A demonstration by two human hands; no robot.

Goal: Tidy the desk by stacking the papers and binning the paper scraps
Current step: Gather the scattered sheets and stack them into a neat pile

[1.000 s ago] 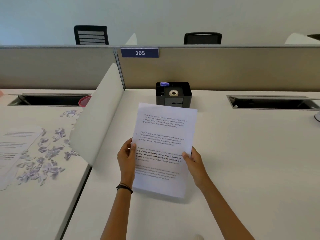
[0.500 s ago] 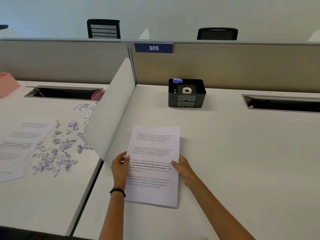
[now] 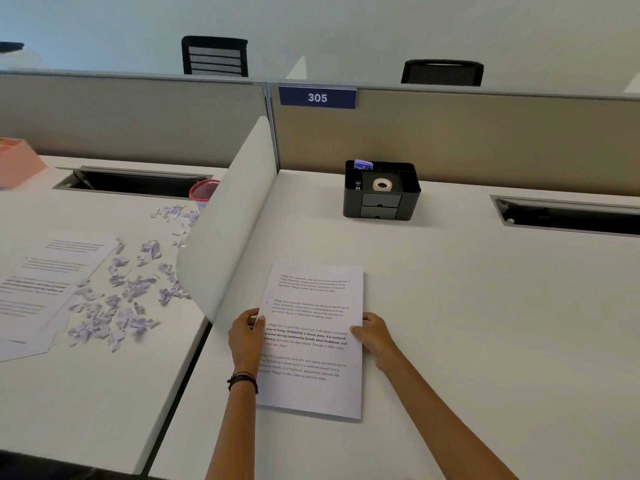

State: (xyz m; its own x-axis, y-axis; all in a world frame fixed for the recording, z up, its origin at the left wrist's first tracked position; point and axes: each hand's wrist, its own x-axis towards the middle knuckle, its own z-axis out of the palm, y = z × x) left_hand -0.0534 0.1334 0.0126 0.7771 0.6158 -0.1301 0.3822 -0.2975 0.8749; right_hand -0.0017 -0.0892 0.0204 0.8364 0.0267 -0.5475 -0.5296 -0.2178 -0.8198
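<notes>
Office cubicle row: beige partition with a blue sign reading 305, two black chair backs visible above it. Two white desks, separated by a curved white divider. Right desk: stack of papers, printed side up, lying portrait near the front edge, just right of the divider's near end. It looks flat or nearly flat on the surface; contact along the near edge cannot be confirmed. Left hand grips the stack's left edge at about mid-length, thumb on top of the sheet, fingers curled at the margin; dark bracelet at the wrist. Right hand grips the right edge opposite, thumb tip on the top sheet, remaining fingers curled beside or under the edge. Behind the stack, against the partition, a black organizer holds a tape roll; well apart from the papers. Left desk: paper scraps, pale lilac, scattered loose from mid-desk toward the divider. Printed sheets lie overlapped at the left margin, touching the scraps' left fringe. A pink mesh cup stands partly hidden behind the divider, near the farthest scraps. Pink tray at far left.
</notes>
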